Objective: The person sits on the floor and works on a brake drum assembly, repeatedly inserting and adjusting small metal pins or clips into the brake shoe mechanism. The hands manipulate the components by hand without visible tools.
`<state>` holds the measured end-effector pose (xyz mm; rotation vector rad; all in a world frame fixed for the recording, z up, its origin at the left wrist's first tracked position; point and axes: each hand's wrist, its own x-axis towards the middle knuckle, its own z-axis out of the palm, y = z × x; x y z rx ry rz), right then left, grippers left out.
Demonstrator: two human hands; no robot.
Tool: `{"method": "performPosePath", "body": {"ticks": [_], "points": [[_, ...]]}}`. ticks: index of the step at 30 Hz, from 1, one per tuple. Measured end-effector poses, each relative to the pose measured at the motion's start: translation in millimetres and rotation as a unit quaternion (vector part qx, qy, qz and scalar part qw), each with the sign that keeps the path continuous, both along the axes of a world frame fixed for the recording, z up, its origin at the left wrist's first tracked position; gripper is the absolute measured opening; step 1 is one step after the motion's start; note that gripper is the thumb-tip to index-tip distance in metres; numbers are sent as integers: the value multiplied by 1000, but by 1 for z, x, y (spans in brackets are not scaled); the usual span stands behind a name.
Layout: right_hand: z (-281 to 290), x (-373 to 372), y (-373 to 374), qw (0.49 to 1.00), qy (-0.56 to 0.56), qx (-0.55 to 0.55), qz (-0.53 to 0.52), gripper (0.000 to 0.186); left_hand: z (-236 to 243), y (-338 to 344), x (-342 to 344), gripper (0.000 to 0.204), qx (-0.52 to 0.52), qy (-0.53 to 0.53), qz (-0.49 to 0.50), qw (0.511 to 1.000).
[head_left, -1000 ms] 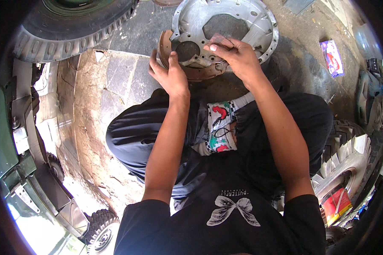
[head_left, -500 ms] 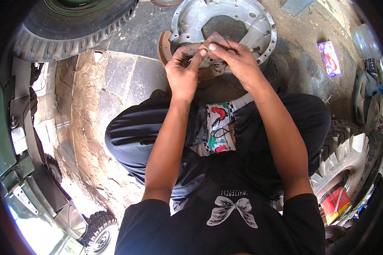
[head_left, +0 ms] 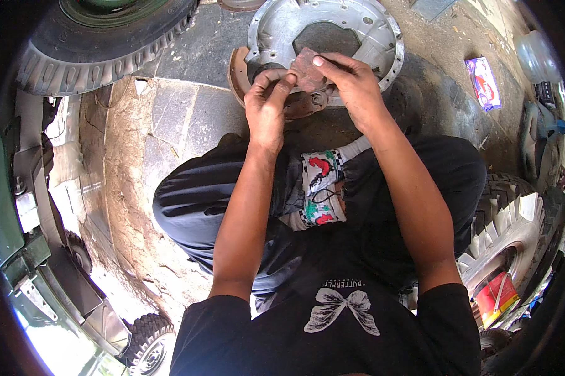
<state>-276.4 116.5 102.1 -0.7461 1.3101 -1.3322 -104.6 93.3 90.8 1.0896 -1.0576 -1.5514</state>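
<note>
Between my two hands is a small, worn reddish-brown sheet that looks like a piece of sandpaper (head_left: 308, 71). My left hand (head_left: 266, 108) pinches its left edge between thumb and fingers. On the opposite side, my right hand (head_left: 356, 88) grips it with the thumb on top. Below the hands lies a curved, rusty brown metal shoe (head_left: 238, 74), partly covered by my left hand. Just beyond stands a large silver-grey metal housing (head_left: 392, 34) with a wide central opening and bolt holes round its rim.
A big black tyre (head_left: 100, 66) stands at the far left. To the right lie a purple-and-white packet (head_left: 484, 83), a clear plastic bottle (head_left: 536, 56) and another tyre (head_left: 502, 219). A red container (head_left: 495, 297) sits near the lower right. My crossed legs (head_left: 201, 194) frame the working spot.
The sheet has turned so its broad face now shows flatter, where it was tilted and folded between the fingers. My hands have spread slightly, both still holding it.
</note>
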Motion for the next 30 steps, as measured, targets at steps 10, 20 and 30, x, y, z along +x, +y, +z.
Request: {"method": "performPosePath", "body": {"ticks": [10,20,30], "points": [[-3,-1,0,999,-8,-31,37,37,-4,-3,-9,21,-116,-56,125,984],[-3,-2,-1,996,-41,-63,46,33,9,4,-9,18,-126,-139,58,980],[-8,-9,0,995,47,8,93,28,4,3,-7,26,-165,-150,39,974]]}}
